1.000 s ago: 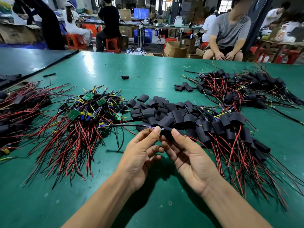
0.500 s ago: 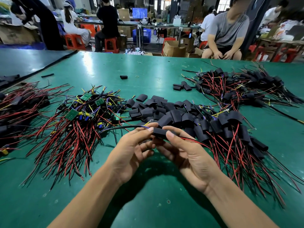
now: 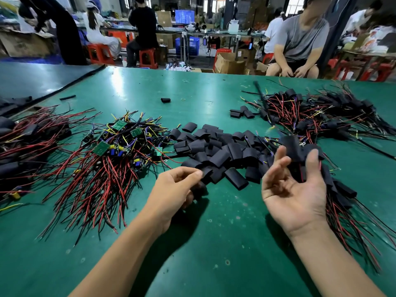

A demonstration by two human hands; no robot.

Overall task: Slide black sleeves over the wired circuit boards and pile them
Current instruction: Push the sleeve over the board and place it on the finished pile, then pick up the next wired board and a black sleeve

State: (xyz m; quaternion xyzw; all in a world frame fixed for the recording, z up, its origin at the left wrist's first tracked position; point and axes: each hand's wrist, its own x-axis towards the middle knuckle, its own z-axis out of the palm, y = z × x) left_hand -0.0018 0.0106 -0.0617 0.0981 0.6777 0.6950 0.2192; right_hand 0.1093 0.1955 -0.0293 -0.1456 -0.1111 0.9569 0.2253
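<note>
- Left hand (image 3: 175,191) is knuckles-up with the fingers curled in. The thumb and first finger look pinched on a black sleeve (image 3: 209,175) at the near edge of the heap. It's dark under there, so I can't swear how much of it is actually in the grip.
- Right hand (image 3: 295,194) is palm-up with nothing in it. Its fingers (image 3: 280,153) are spread apart and loosely bent, and the thumb sticks up on its own.
- Just past those right fingertips there's a sleeved board (image 3: 292,146), motion-blurred and not touching the hand. Can't tell if it's in the air or already lying on the stuff behind it.
- The loose sleeves (image 3: 216,144) are a flat black heap between the two hands, running away from the left fingertips.
- On the thumb side of the right hand and trailing back along the wrist is the finished pile (image 3: 340,189), black-wrapped boards with red and black wires fanning toward the camera.
- Out past the left hand's knuckles is the bare boards pile (image 3: 120,144), small green boards in a tangle of red, black and yellow wire.
- Well beyond the right fingers, far side of the green table (image 3: 214,243), sits a far pile (image 3: 317,112) of sleeved ones.
- A lone sleeve (image 3: 165,100) lies by itself well beyond the left fingers, mid-table.
- Way off past the bare boards at the left edge is another wire tangle (image 3: 27,142).
</note>
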